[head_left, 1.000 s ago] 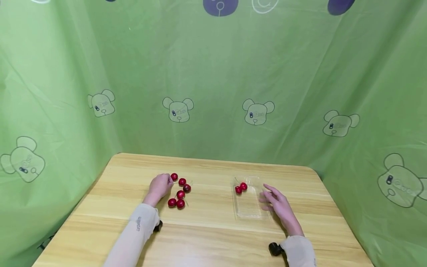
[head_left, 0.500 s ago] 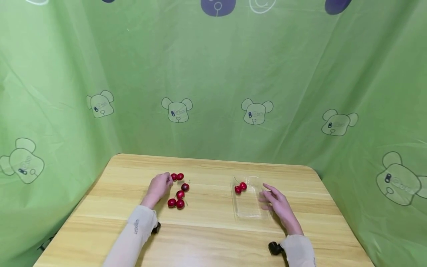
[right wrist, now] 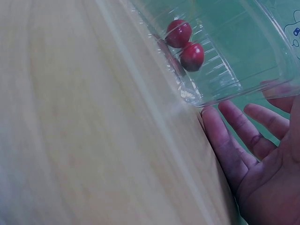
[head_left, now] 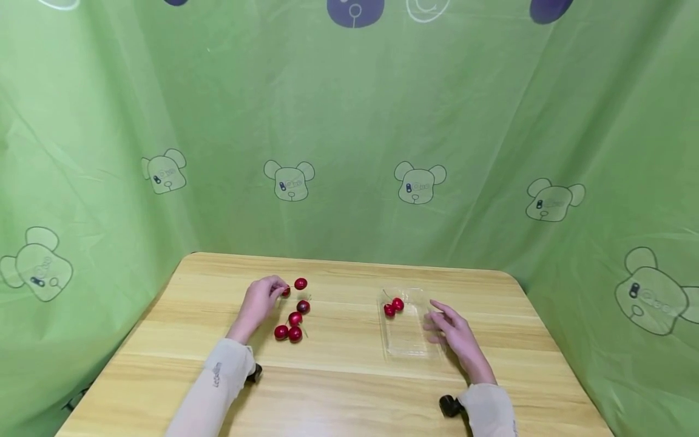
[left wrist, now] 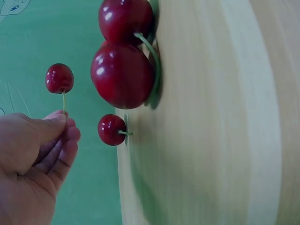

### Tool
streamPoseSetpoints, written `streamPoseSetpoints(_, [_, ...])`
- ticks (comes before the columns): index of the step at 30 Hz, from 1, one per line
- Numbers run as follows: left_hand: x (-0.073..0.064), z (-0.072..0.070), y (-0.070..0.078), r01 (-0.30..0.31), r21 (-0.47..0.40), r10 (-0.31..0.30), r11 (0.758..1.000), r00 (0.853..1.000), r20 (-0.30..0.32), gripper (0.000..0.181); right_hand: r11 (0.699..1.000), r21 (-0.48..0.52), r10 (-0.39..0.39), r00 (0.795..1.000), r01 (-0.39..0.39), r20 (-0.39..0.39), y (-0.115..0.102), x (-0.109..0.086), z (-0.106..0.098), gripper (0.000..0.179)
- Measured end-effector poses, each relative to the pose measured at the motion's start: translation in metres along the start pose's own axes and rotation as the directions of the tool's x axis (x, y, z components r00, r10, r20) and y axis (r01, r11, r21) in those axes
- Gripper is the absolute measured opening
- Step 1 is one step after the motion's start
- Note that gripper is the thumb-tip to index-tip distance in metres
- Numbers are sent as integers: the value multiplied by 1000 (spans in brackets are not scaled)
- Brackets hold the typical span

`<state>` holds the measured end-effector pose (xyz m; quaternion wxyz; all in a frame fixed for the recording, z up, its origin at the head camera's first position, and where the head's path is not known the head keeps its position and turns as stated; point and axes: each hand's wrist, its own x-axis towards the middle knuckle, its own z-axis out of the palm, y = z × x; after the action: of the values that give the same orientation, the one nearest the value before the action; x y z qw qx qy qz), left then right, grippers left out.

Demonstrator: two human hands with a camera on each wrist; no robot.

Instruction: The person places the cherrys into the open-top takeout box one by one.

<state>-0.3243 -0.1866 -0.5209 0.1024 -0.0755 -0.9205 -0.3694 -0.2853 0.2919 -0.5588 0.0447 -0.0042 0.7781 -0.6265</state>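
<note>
Between thumb and fingertips my left hand pinches the stem of a dark red cherry, which stands out beyond the fingers in the left wrist view. Another cherry lies on the table near those fingertips. Several more cherries are scattered on the wood just right of the left hand. At the right, my right hand rests beside a clear plastic box, fingers loosely spread along its side. Inside the box, toward its far left, sit two cherries touching each other.
The light wooden table has rounded far corners. A green curtain printed with bear faces hangs behind it and along both sides. Small black wrist cameras are worn at the cuffs.
The pinched cherry has moved away from the loose ones toward the table's far edge as the left hand shifted slightly farther. The right hand and the box have stayed in place.
</note>
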Motion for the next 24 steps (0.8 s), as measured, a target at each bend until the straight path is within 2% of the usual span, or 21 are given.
streamPoseSetpoints(10, [-1,0,4,-20,-112,16,993,999,-35,13,1000,-1,-2,1000,2,1,0,1,0,55])
streamPoseSetpoints(19, [-1,2,13,-33,-264,29,964,999,-20,13,1000,-2,-9,1000,9,7,2,1,0,56])
streamPoseSetpoints(24, [-1,2,20,-73,-265,63,962,997,-44,12,1000,-4,-9,1000,9,7,1,1,0,56])
